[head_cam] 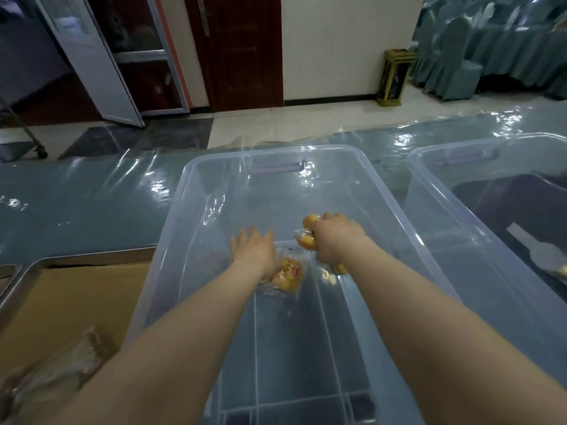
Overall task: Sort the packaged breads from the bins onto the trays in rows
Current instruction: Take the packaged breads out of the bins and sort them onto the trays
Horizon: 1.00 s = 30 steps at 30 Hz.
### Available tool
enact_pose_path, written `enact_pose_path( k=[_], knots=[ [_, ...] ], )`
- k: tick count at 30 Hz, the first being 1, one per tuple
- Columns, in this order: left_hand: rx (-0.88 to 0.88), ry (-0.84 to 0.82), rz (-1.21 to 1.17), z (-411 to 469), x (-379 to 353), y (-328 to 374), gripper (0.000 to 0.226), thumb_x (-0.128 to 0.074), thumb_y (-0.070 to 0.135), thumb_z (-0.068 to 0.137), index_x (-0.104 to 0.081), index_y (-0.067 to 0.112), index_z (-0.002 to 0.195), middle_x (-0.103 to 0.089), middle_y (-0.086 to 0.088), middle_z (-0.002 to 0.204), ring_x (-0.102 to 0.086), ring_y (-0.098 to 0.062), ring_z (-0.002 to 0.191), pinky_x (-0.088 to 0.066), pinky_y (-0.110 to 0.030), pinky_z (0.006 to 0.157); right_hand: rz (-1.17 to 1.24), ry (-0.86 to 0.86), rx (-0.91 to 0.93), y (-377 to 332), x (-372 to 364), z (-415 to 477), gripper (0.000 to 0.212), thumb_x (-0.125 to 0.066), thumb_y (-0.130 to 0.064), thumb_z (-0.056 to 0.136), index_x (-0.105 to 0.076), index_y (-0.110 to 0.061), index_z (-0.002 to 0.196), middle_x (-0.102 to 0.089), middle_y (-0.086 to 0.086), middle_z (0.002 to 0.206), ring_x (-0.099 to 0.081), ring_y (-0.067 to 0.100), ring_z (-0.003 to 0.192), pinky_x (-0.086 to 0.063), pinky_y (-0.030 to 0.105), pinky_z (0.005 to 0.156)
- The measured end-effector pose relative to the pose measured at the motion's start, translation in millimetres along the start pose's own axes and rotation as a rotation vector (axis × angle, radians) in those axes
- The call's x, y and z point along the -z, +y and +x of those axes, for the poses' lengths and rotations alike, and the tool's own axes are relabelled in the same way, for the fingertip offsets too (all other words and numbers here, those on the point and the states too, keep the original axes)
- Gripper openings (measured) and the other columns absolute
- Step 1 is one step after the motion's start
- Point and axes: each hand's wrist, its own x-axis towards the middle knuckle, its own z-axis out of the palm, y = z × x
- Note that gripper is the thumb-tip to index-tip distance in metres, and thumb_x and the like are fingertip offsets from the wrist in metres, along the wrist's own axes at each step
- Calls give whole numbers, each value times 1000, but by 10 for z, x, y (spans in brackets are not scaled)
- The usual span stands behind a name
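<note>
Both my arms reach into a clear plastic bin (196, 167) in front of me. My right hand (336, 240) grips packaged golden breads (308, 237), with one bun showing above the fist and one below. My left hand (254, 250) has its fingers spread straight, palm down, over the bin floor. A packaged bread with a red label (288, 276) lies on the bin floor just under and beside my left wrist. A metal tray (27, 271) lined with brown paper sits at the left, with wrapped breads (58, 381) lying at its near end.
A second clear bin (435, 154) stands to the right, holding a dark tray. The table carries a shiny teal plastic cover (76, 197). Beyond it are tiled floor, a dark wooden door, a gold standing bin and covered chairs.
</note>
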Motion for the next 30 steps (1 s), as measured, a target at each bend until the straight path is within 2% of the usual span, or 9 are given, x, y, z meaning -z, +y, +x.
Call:
enact_pose_path(
  k=[4,7,9,11,14,19,24,27,30],
  knots=[
    [5,-26,2,166,-245,22,103,-46,85,64,-9,37,147,4,-11,157,3,-39,141,-5,-62,110,36,-12,-3,16,-222,150,49,-65,-16,79,-44,-18,123,-48,10,124,-44,32,115,-43,42,83],
    [23,-106,-18,219,-467,43,110,-48,87,57,-2,43,146,19,-6,155,18,-37,140,1,-71,104,72,-21,16,-2,-369,250,53,-61,-25,82,-39,-19,130,-47,12,126,-42,33,117,-42,43,81],
    [35,-82,-53,196,-663,40,109,-53,84,55,-4,45,145,23,-3,155,20,-36,139,-2,-73,101,23,21,42,-19,-448,315,54,-59,-30,84,-37,-22,133,-47,10,126,-42,32,117,-43,44,83],
    [27,2,-71,193,-770,38,100,-56,79,59,-15,44,143,15,-2,156,14,-37,140,-9,-72,102,-22,49,59,-54,-505,370,53,-60,-25,81,-40,-25,130,-48,8,123,-43,30,117,-44,44,84],
    [34,90,-40,241,-757,39,84,-64,70,60,-36,39,133,-7,-3,154,-8,-38,136,-21,-65,102,-44,21,53,-138,-554,409,57,-61,-21,76,-40,-24,129,-45,8,125,-40,31,119,-41,45,88],
    [70,251,8,180,-852,80,63,-66,60,66,-47,32,120,-30,-2,139,-25,-32,123,-34,-56,95,-82,73,105,-140,-618,413,59,-65,-22,73,-42,-24,127,-46,7,124,-41,28,118,-40,43,91],
    [17,264,44,99,-717,13,43,-60,47,77,-52,25,114,-43,-3,123,-31,-28,120,-33,-52,95,-45,91,136,-76,-464,395,51,-65,-28,77,-46,-33,124,-46,3,118,-41,25,114,-39,39,88],
    [-39,312,94,-49,-620,-2,31,-54,35,83,-54,25,112,-47,-2,120,-32,-26,120,-28,-52,98,-48,125,129,-69,-299,327,51,-65,-27,78,-46,-33,124,-46,3,116,-42,24,112,-37,35,82],
    [-133,394,139,-177,-429,-32,29,-52,32,85,-55,23,111,-47,-3,120,-33,-26,122,-26,-50,98,-61,164,109,-96,-79,214,47,-60,-21,79,-48,-29,124,-47,3,116,-42,24,113,-36,33,79]
  ],
)
